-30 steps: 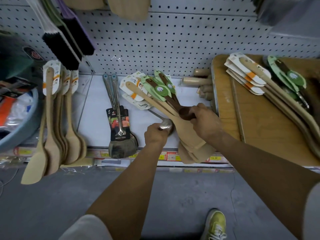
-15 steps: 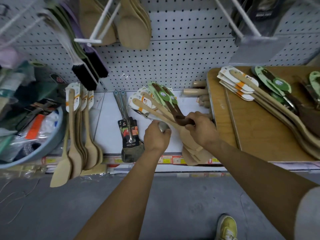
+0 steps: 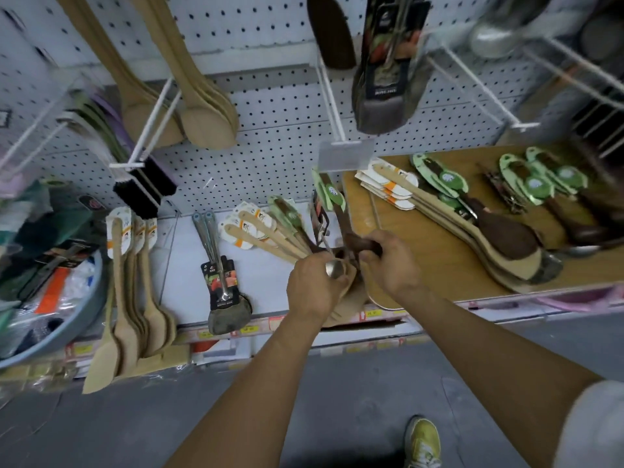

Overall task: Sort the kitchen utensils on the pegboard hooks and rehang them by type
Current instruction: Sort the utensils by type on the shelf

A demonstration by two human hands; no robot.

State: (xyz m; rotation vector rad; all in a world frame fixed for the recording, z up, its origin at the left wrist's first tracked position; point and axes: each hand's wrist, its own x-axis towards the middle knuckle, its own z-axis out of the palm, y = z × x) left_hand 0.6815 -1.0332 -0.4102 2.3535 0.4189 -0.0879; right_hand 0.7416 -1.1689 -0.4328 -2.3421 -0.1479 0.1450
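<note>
Below the white perforated pegboard, I am still separating: my left hand grips the fanned bundle of pale wooden spatulas, while my right hand pinches one dark brown wooden spoon. Next, I think, it must lift free toward a hook.

White shelf under metal spatulas and wooden board.

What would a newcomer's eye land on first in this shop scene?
First, the two hands at center: the left hand grips a fan of wooden spatulas, while the right hand holds a dark-handled utensil. Next, the wooden board at right, stacked with carded spoons, and pale wooden spoons hanging from hooks above.
</note>
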